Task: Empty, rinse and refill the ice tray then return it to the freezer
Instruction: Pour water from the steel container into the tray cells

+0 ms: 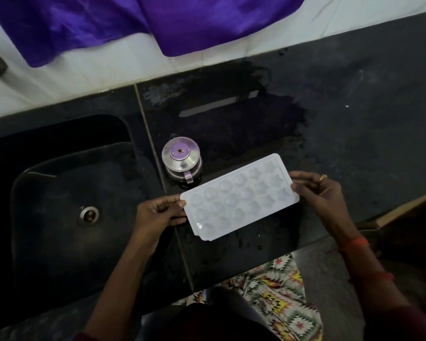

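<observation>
As I hold the tray (pixel 239 198) over the desk (pixel 342 124) | left fingers (pixel 169 202) curl round its left end | right fingers (pixel 305 177) pinch its right end | sink (pixel 54 230) at left

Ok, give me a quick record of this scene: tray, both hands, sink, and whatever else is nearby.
tray: white, cavities up, over the counter; contents unclear
left hand: grips the tray's left end
right hand: grips the tray's right end
sink: dark, left of the tray, drain visible
counter: dark, wet patches
jug: small, lidded, just behind the tray
cloth: purple, along the far edge
</observation>
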A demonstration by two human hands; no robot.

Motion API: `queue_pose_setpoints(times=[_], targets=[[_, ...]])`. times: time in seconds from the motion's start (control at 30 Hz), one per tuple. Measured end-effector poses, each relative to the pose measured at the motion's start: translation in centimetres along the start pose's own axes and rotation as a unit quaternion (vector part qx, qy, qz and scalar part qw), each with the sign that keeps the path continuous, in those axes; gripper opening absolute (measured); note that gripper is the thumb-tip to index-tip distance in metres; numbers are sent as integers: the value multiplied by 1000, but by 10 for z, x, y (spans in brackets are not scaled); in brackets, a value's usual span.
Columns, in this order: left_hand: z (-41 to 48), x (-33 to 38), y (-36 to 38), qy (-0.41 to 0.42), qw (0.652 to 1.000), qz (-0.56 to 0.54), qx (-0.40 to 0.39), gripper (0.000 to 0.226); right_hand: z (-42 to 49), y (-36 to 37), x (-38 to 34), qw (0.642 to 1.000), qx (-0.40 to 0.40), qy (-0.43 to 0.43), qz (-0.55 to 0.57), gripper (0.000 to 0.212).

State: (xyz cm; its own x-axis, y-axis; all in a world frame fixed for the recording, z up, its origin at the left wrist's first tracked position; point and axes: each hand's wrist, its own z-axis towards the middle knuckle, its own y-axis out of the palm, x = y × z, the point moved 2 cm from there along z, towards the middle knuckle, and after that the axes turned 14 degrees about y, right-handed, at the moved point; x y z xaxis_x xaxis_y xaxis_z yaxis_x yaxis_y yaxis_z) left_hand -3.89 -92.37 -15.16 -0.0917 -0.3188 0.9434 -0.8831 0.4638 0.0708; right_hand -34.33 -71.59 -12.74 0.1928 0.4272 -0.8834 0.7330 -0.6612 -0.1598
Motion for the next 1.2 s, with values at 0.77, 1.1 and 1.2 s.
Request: queue_pose_setpoints(times=[0.77, 1.1, 1.2], targets=[[19, -9, -16, -26, 995, 26, 93, 13, -2, 85, -46, 953, 28, -82, -290, 15], [6, -10, -16, -35, 995, 9, 90, 12, -13, 203, -45, 986, -76, 51, -143, 35], [3, -11, -16, -38, 995, 13, 87, 12, -9, 213, -45, 985, -89, 90, -113, 39]])
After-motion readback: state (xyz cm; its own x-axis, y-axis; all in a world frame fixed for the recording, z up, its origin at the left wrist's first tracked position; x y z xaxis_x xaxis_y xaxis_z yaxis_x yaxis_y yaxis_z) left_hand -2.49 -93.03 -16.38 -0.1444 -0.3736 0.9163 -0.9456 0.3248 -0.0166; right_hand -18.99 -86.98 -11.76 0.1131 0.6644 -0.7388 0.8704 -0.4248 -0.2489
